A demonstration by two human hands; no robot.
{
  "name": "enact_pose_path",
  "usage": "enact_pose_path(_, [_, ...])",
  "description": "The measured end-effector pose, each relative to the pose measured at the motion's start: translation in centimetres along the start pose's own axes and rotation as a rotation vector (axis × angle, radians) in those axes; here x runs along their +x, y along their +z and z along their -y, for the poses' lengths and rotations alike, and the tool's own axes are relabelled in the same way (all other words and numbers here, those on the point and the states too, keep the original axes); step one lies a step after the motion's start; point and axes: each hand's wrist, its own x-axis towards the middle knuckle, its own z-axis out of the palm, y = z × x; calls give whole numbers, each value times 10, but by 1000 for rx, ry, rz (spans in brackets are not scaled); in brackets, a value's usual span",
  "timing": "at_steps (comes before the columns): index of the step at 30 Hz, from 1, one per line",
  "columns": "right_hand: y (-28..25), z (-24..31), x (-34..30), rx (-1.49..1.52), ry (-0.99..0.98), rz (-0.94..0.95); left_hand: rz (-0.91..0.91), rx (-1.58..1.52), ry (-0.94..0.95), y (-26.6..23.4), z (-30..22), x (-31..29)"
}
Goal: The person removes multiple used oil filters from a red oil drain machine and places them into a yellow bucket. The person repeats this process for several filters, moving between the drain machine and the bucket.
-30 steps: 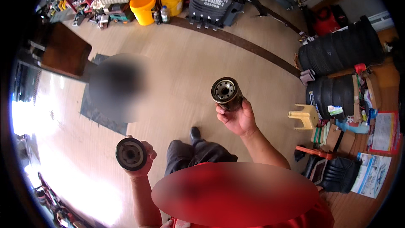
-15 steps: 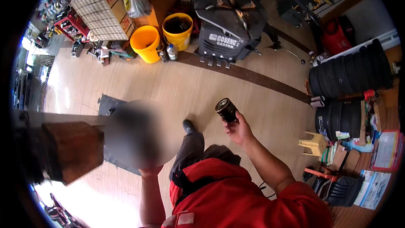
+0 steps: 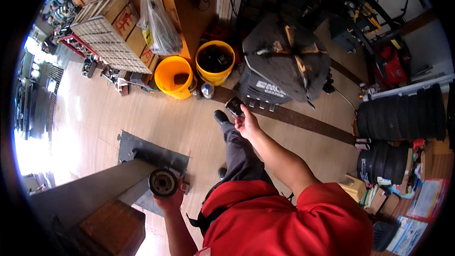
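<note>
My right hand (image 3: 247, 125) reaches forward, fingers closed around a black cylindrical oil filter (image 3: 233, 106). This filter is over the floor's dark strip, near the base of a tire changer (image 3: 263, 87). Lower and to the left, my left hand (image 3: 171, 200) grips another dark oil filter (image 3: 163, 183), whose round end with a central hole faces up. Ahead stand two yellow buckets: the left bucket (image 3: 171, 90) has a dark patch inside, and the right bucket (image 3: 217, 77) holds dark items. Beside them is a clear plastic bottle (image 3: 207, 90).
A grey metal beam (image 3: 95, 180) with a brown block (image 3: 116, 227) juts in from the lower left, close to my left hand. Stacked tires (image 3: 400, 114) and a cream stool (image 3: 353, 188) line the right side. Crates (image 3: 106, 40) stand at the back left.
I have stepped forward, and the buckets and tire changer appear nearer. My right hand has carried its filter toward them. The filter in my left hand now shows clearly where a blur was.
</note>
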Motion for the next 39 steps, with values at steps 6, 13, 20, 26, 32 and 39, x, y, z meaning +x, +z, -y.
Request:
enact_pose_path(6, [120,77,142,-63,-35,-150,-223,0,58,18,-12,82])
enact_pose_path(13, [179,161,323,-250,-7,-341,-302,3,6,45,-22,198])
enact_pose_path(20, [197,117,305,-881,-18,248,-556,50,-123,7,6,285])
enact_pose_path(26, [202,73,179,-715,285,755,-350,-203,-237,-3,54,368])
enact_pose_path(32, [217,93,166,-529,124,649,-269,-167,-378,28,85,422])
enact_pose_path(39, [203,132,231,-456,68,410,-354,167,-547,49,94,478])
